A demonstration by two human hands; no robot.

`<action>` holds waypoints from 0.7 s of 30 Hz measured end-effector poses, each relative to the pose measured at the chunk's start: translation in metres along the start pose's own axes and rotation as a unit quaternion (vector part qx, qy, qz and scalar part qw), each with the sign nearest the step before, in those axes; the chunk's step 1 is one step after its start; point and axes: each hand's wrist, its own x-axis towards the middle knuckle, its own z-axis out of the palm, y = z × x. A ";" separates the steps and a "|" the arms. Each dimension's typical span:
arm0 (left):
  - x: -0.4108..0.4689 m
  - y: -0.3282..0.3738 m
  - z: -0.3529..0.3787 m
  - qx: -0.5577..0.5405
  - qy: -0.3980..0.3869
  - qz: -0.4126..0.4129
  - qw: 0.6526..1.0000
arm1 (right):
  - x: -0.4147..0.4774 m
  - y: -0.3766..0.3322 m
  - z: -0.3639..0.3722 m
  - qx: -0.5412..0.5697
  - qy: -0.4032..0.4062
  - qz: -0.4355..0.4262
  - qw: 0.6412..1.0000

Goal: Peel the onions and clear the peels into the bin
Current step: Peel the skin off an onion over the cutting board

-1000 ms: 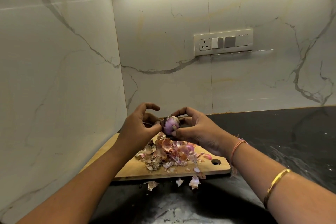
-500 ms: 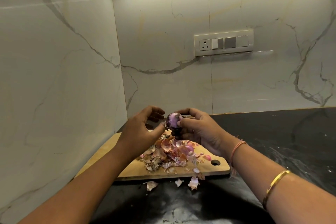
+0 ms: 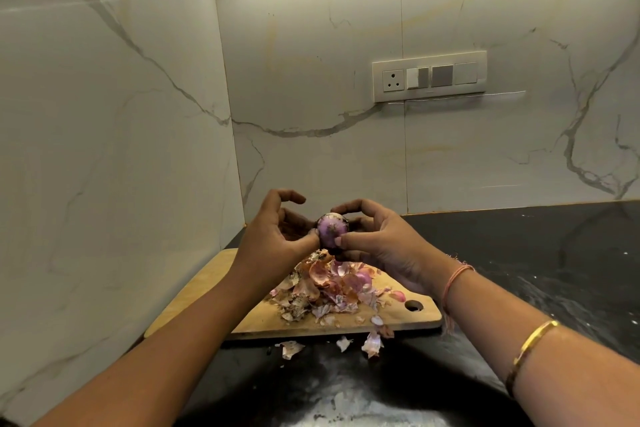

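Black table (image 3: 554, 270) fills a marble corner. Nearest, stray peels (image 3: 372, 343) lie just off the board (image 3: 214, 284); on it sits the pile (image 3: 329, 284). Above the pile both hands grip one onion (image 3: 330, 227) — left hand (image 3: 273, 236) with its thumb on the near side and fingers curled, right hand (image 3: 381, 239) wrapped round the other side, thumb on the skin. Behind is a socket panel (image 3: 429, 76). The smooth bulb could slip from so light a hold, or torn skin could fall past the board — more scraps to gather. No bin shows.

A home kitchen: a dark stone desk (image 3: 554, 270) in a corner of marble-look walls (image 3: 311, 80), a wooden chopping board (image 3: 214, 284) with onion peels (image 3: 329, 288) below the fingers (image 3: 356, 206), and a socket panel (image 3: 429, 76) above them.
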 end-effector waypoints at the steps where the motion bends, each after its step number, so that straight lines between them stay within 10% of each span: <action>1: -0.001 0.000 0.001 0.008 0.001 0.007 1.000 | 0.000 0.000 0.000 -0.005 0.001 -0.001 1.000; 21: 0.001 -0.005 -0.002 0.089 -0.028 0.046 0.995 | -0.001 -0.003 -0.001 0.033 -0.002 0.019 0.999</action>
